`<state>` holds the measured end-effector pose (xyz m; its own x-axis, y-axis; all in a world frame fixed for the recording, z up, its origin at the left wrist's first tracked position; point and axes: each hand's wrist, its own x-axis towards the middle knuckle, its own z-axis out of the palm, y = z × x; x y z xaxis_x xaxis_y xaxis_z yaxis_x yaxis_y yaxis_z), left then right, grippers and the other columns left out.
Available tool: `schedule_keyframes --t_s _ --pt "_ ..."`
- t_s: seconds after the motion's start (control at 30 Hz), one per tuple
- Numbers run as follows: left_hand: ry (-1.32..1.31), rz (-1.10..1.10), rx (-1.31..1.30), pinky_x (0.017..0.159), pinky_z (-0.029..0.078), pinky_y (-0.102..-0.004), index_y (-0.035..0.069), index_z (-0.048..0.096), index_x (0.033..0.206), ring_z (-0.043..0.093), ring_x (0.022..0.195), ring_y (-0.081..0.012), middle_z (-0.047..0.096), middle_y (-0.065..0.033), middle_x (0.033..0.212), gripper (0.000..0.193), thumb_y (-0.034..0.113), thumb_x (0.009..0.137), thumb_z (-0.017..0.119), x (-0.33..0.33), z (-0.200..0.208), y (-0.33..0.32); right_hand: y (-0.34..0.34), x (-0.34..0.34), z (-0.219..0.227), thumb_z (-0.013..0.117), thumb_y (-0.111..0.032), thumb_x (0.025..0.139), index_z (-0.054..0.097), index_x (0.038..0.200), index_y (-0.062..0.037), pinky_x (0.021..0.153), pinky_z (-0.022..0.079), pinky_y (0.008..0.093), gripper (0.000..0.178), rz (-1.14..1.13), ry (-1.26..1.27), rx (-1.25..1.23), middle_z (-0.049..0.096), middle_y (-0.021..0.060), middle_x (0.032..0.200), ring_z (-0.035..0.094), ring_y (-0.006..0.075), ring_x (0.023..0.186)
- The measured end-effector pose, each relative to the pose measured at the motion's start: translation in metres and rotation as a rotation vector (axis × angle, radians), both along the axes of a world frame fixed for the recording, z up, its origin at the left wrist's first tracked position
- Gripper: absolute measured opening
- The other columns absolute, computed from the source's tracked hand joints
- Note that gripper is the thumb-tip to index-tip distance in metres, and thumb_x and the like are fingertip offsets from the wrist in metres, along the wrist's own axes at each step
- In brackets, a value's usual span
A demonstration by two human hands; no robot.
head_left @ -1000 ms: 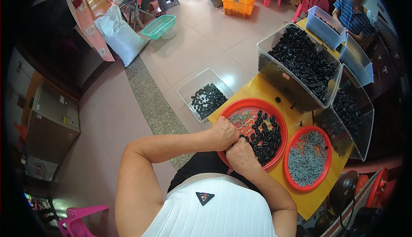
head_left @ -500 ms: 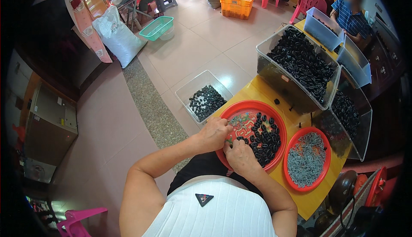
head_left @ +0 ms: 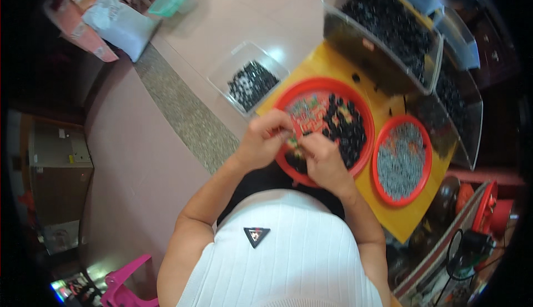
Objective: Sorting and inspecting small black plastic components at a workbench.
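Both hands are held close together over the near left part of a round red tray (head_left: 327, 81). My left hand (head_left: 266, 140) has thumb and forefinger pinched together. My right hand (head_left: 323, 160) is pinched close beside it, knuckles up. Anything between the fingertips is too small and blurred to make out. Inside the tray, small black oval pieces (head_left: 350, 140) with holes lie heaped on the right. Small grey pieces like screws (head_left: 302, 108) are scattered at its far left.
A smaller red tray (head_left: 428, 146) of grey screw-like pieces sits on the yellow table (head_left: 319, 62). Beyond stands a large clear box (head_left: 363, 40) heaped with black pieces. Another clear box (head_left: 214, 79) with black pieces is left of the table. A white sack (head_left: 130, 29) is at far left.
My view has tilted down, so the table and trays appear higher. My hands have come up off the pieces and closer together, fingertips nearly meeting.
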<state>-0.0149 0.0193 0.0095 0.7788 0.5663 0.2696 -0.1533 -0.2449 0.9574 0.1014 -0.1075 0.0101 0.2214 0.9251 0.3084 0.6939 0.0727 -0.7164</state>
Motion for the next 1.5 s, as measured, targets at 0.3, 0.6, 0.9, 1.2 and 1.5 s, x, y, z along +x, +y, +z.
schedule_keyframes --t_s 0.3,0.6,0.9,1.2,1.5 --pt "-0.160 -0.217 -0.889 0.066 0.046 -0.0232 -0.002 0.053 0.084 0.055 0.073 -0.0142 0.056 -0.0107 0.085 0.006 -0.002 0.079 0.055 0.013 -0.009 -0.011 -0.015 0.007 0.005 0.051 -0.004 0.084 0.058 0.097 0.0029 0.061 0.048 0.0195 0.017 -0.236 1.044 -0.080 0.062 0.0081 0.078 0.058 0.0088 0.065" --pt "-0.178 -0.217 -1.080 0.065 0.047 -0.0227 -0.002 0.054 0.087 0.057 0.072 -0.0140 0.057 -0.0104 0.084 0.007 -0.002 0.080 0.053 0.007 -0.013 -0.013 -0.014 0.007 0.008 0.056 -0.005 0.081 0.058 0.089 0.0014 0.057 0.048 0.0184 0.010 -0.301 1.360 -0.048 0.059 0.0050 0.074 0.058 0.0084 0.065" --pt "-0.187 -0.272 -1.142 0.066 0.049 -0.0235 -0.001 0.053 0.087 0.058 0.073 -0.0150 0.058 -0.0105 0.083 0.007 -0.001 0.080 0.054 0.008 -0.013 -0.021 -0.006 -0.003 0.009 0.056 -0.005 0.082 0.058 0.090 0.0008 0.061 0.046 0.0188 0.010 -0.393 1.238 0.108 0.059 0.0015 0.074 0.055 0.0064 0.066" --pt "-0.162 -0.226 -1.094 0.067 0.047 -0.0235 -0.002 0.054 0.087 0.057 0.072 -0.0142 0.058 -0.0097 0.082 0.008 -0.001 0.080 0.054 0.010 -0.014 -0.027 -0.008 -0.006 0.004 0.055 -0.003 0.082 0.057 0.088 0.0019 0.064 0.045 0.0189 0.009 -0.337 1.106 0.043 0.059 0.0028 0.077 0.055 0.0066 0.069" --pt "-0.133 -0.214 -1.101 0.067 0.048 -0.0261 -0.001 0.052 0.087 0.055 0.072 -0.0146 0.055 -0.0107 0.085 0.008 -0.002 0.079 0.054 0.013 -0.015 -0.029 -0.016 -0.004 0.017 0.057 0.000 0.079 0.059 0.086 0.0021 0.060 0.045 0.0184 0.007 -0.373 1.031 -0.076 0.060 0.0021 0.074 0.055 0.0056 0.067"
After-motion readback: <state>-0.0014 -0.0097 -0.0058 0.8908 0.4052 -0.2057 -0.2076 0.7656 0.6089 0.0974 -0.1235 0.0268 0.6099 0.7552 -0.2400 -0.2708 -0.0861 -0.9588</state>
